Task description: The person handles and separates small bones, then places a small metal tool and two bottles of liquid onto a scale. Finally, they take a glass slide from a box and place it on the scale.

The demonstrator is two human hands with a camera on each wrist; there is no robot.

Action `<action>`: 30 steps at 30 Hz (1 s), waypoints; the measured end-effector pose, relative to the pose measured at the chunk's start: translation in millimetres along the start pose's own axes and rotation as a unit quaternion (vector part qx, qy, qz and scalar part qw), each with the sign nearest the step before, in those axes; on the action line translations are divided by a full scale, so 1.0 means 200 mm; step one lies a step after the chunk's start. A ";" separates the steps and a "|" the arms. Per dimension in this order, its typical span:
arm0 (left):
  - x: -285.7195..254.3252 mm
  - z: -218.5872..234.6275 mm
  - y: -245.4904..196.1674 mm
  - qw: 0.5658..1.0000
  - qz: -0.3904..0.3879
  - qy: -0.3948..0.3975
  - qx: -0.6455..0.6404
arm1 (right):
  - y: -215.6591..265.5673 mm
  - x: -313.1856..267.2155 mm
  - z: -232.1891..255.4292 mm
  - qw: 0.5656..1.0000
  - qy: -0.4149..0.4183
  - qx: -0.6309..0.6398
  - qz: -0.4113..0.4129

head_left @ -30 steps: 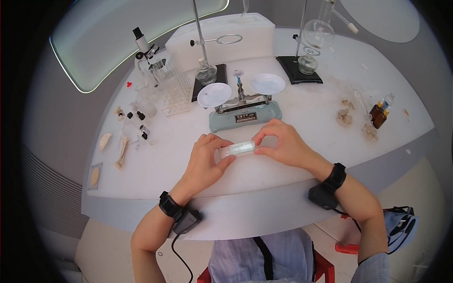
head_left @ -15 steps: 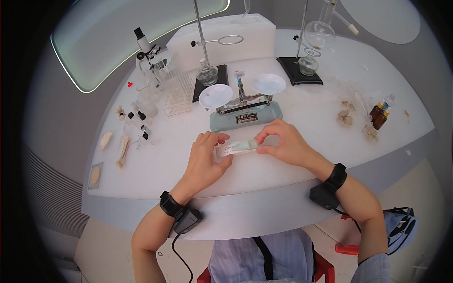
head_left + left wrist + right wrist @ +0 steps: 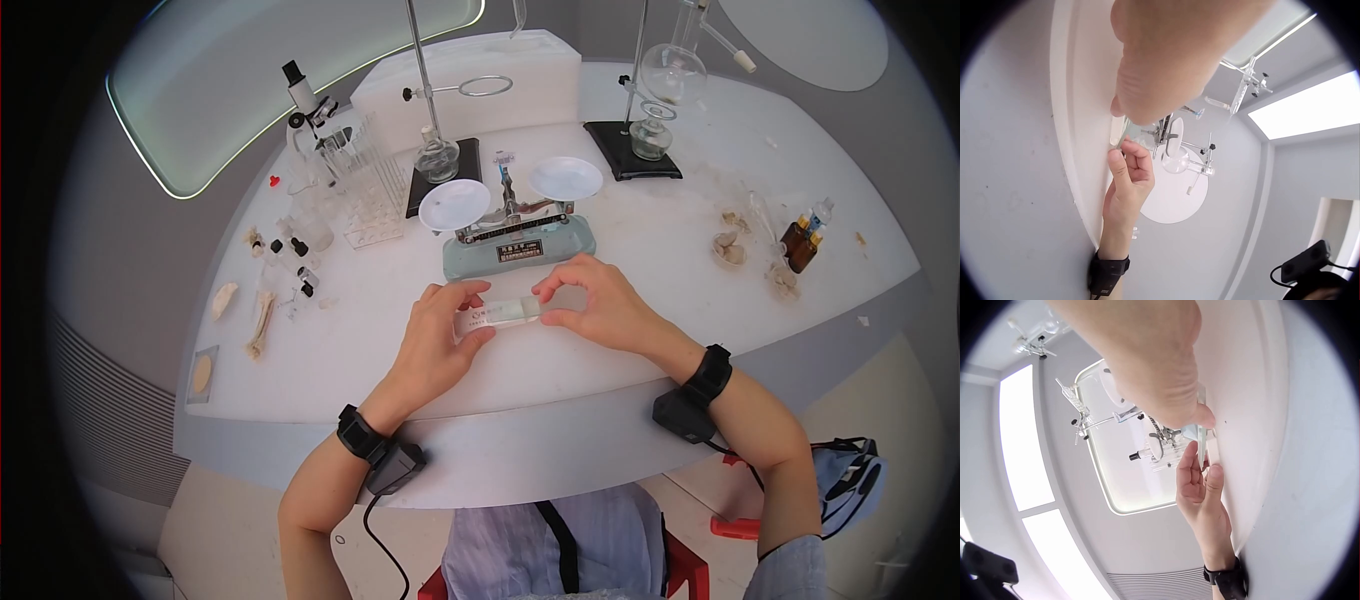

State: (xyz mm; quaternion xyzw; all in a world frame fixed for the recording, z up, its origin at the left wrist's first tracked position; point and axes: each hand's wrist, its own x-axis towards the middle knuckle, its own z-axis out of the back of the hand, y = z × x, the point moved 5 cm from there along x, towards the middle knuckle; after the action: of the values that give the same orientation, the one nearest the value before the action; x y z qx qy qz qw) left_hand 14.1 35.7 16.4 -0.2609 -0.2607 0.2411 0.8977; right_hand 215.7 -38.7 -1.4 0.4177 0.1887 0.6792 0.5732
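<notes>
A small clear rectangular box [image 3: 500, 314] with printed lettering and a pale greenish-white section lies crosswise between my hands, low over the white table. My left hand [image 3: 430, 330] holds its left end, thumb on the near side and fingers on the far side. At the other end, my right hand [image 3: 605, 310] pinches the box between thumb and index finger. Just beyond it stands a pale blue-green balance scale [image 3: 520, 247] with two white pans. The right wrist view shows the thin edge of the box reaching into my left hand [image 3: 1200, 497].
A microscope [image 3: 305, 95], a test tube rack [image 3: 375, 228] and small bottles stand at the left. Behind the scale are two ring stands with black bases [image 3: 640, 165] and glass flasks. Brown dropper bottles [image 3: 798, 245] and stones [image 3: 730, 248] sit at the right.
The box has turned slightly, so its printed lettering now shows on top and its left end sits a little farther into my left hand. Both hands keep nearly the same place.
</notes>
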 end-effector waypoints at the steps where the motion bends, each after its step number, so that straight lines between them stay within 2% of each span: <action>1: 0.00 0.00 0.00 1.000 -0.003 -0.003 0.000 | 0.00 0.00 0.00 1.000 0.005 0.002 -0.004; 7: 0.00 0.00 -0.01 1.000 -0.004 -0.002 0.004 | 0.01 -0.01 0.00 1.000 -0.004 -0.015 0.019; 30: 0.00 0.00 -0.01 1.000 0.021 0.006 -0.013 | 0.02 0.00 -0.01 1.000 0.007 -0.009 0.000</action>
State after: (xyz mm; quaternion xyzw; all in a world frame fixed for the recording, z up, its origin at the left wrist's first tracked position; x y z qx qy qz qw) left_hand 15.0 35.5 17.6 -0.2790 -0.2533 0.2549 0.8905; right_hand 211.9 -39.2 1.4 0.4077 0.1867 0.6841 0.5752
